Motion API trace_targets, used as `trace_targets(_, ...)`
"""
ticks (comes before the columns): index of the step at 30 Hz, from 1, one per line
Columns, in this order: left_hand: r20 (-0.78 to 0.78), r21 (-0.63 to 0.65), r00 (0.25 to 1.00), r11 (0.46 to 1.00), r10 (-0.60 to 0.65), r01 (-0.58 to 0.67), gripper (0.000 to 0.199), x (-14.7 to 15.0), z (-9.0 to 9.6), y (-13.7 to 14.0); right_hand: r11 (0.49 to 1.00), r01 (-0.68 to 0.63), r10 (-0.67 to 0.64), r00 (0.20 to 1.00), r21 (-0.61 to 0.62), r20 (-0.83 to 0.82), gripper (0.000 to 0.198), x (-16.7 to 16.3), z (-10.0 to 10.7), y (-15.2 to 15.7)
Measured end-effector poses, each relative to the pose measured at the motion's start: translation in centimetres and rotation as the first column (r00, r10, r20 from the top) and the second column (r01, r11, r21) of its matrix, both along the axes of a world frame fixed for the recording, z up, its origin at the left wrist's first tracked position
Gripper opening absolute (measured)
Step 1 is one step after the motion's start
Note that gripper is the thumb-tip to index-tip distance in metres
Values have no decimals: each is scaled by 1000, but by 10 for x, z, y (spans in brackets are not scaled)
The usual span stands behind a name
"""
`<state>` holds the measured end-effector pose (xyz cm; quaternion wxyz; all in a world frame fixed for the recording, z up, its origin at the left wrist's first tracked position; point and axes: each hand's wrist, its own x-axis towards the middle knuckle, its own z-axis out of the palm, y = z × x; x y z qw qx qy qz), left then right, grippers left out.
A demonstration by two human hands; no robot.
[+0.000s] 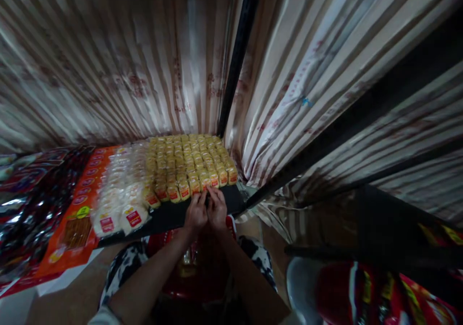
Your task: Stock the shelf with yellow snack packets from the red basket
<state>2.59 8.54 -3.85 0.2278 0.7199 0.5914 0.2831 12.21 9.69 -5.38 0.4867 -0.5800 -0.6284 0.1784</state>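
Observation:
My left hand (196, 214) and my right hand (217, 210) are side by side at the front edge of a dark shelf (170, 218). Both sets of fingers touch the front row of small yellow packets with red labels (188, 163), which stand in several tight rows. The fingertips pinch one packet (205, 182) in that front row. To the left of the yellow rows lie paler, white-wrapped packets with red labels (119, 197).
Orange packs (77, 219) and shiny dark wrappers (32, 204) fill the shelf's left part. Striped cardboard walls (108, 64) rise behind, split by a black upright post (238, 50). A red container (195, 267) sits below my arms; red bags (379, 291) lie at lower right.

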Motion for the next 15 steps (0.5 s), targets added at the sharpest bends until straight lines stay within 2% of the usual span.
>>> trace_targets(4, 35, 29, 999, 999, -15, 14, 50, -3, -2, -1, 999, -33, 33, 999, 14, 16, 46, 2, 3, -2)
trace_targets(7, 70, 76, 997, 997, -19, 14, 46, -9, -2, -12, 997, -59, 59, 998, 52, 7, 44, 1, 9, -12)
trace_targets(11, 81, 32, 996, 999, -46, 43, 36, -19, -8, -55, 998, -53, 54, 998, 22, -22, 38, -2, 9, -45)
trace_targets(13, 60, -30, 997, 999, -42, 44, 35, -24, -17, -83, 997, -73, 72, 997, -35, -33, 36, -4, -1, -68)
trace_targets(15, 35, -104, 999, 994, -37, 41, 37, -29, -30, -108, 983, -96, 93, 995, -155, -32, 34, -7, -21, -91)
